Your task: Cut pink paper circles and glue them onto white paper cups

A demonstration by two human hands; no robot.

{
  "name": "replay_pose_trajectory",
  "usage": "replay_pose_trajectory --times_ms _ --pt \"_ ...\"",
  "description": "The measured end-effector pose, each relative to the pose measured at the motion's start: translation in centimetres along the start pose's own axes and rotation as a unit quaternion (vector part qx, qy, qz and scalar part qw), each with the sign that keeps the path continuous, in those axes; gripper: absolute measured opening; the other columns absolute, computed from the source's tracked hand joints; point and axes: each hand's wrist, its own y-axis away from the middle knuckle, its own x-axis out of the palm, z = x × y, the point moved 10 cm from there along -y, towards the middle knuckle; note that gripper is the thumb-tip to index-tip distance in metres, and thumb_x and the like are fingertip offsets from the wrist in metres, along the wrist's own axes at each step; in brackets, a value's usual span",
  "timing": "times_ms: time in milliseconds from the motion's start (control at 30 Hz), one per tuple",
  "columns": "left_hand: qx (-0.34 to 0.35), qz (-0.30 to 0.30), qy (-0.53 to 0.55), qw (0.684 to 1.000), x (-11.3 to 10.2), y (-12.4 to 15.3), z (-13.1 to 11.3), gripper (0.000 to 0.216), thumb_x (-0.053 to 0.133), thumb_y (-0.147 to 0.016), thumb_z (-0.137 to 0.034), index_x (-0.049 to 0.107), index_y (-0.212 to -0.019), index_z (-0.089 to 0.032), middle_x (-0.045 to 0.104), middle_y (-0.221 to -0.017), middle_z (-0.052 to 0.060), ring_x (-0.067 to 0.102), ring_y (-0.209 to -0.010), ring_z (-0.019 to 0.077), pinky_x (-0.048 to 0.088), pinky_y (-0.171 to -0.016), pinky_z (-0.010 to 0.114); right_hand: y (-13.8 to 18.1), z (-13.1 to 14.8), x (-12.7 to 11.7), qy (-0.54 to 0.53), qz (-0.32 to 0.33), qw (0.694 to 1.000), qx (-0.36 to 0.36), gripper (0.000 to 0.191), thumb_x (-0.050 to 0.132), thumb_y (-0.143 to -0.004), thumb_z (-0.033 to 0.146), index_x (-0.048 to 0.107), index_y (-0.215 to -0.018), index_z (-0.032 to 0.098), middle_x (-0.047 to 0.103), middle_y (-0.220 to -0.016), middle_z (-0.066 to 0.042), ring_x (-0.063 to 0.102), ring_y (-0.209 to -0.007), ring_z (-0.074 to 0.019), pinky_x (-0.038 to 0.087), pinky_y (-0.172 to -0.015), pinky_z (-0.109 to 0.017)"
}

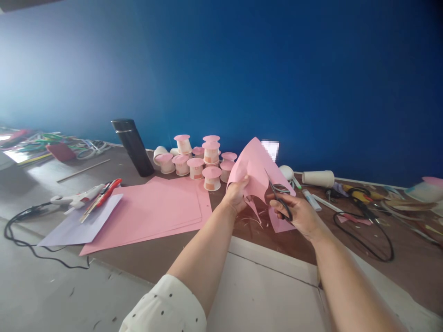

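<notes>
My left hand (236, 193) is closed on the lower edge of a pink sheet of paper (254, 166), holding it up above the brown floor mat. My right hand (294, 213) grips black scissors (278, 197), their blades reaching into the pink paper from the right. A cut pink strip hangs below the sheet between my hands. Both forearms reach in from the bottom; the left wears a white dotted sleeve.
Flat pink sheets (152, 210) and a lilac sheet (83, 223) lie to the left, with a glue gun (78, 198) and its black cord. Several pink-topped paper cups (197, 161) and a black flask (133, 147) stand behind. On the right lie a cup (318, 178), cables and tools.
</notes>
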Motion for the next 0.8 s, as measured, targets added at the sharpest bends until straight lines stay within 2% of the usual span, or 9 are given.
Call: replay_pose_trajectory --times_ms 133,233,433,567,800 --pt "-0.002 0.004 -0.011 1.000 0.17 0.03 -0.10 0.029 0.071 -0.081 -0.024 0.063 -0.106 -0.010 0.063 -0.070 0.004 0.058 -0.052 0.0115 0.034 -0.037 0.018 0.03 -0.12 -0.29 0.000 -0.001 1.000 0.006 0.051 0.084 -0.064 0.052 0.076 -0.100 0.018 0.061 -0.069 0.000 0.053 -0.060 -0.0103 0.049 -0.060 -0.025" --pt "0.000 0.006 -0.016 1.000 0.32 0.17 -0.30 0.029 0.072 -0.081 -0.024 0.064 -0.106 -0.010 0.064 -0.074 0.005 0.059 -0.054 0.0115 0.035 -0.040 0.019 0.13 0.06 -0.40 0.009 -0.001 1.000 0.003 0.053 0.083 -0.064 0.054 0.076 -0.101 0.017 0.061 -0.070 -0.001 0.053 -0.060 -0.0108 0.050 -0.061 -0.027" --pt "-0.002 -0.003 -0.022 1.000 0.43 0.43 -0.47 0.022 0.068 -0.084 -0.021 0.064 -0.102 -0.010 0.063 -0.070 0.003 0.058 -0.051 0.0116 0.040 -0.042 0.021 0.42 0.34 -0.60 0.008 -0.013 1.000 0.018 0.054 0.085 -0.058 0.056 0.077 -0.096 0.018 0.062 -0.068 -0.002 0.052 -0.058 -0.0115 0.049 -0.056 -0.026" --pt "0.000 -0.006 -0.023 1.000 0.32 0.36 -0.44 0.020 0.064 -0.086 -0.019 0.063 -0.104 -0.010 0.063 -0.069 0.004 0.059 -0.052 0.0127 0.043 -0.043 0.022 0.55 0.31 -0.73 0.013 -0.016 0.999 0.028 0.053 0.084 -0.059 0.057 0.077 -0.096 0.019 0.061 -0.068 -0.002 0.052 -0.058 -0.0117 0.048 -0.055 -0.026" --pt "-0.006 0.019 -0.039 0.999 0.36 0.24 -0.23 0.019 0.067 -0.084 -0.022 0.063 -0.097 -0.009 0.062 -0.069 0.004 0.057 -0.051 0.0108 0.033 -0.037 0.019 0.59 -0.17 -1.02 0.031 0.008 0.999 0.031 0.058 0.082 -0.063 0.057 0.074 -0.104 0.016 0.057 -0.065 0.000 0.050 -0.057 -0.0105 0.044 -0.052 -0.024"
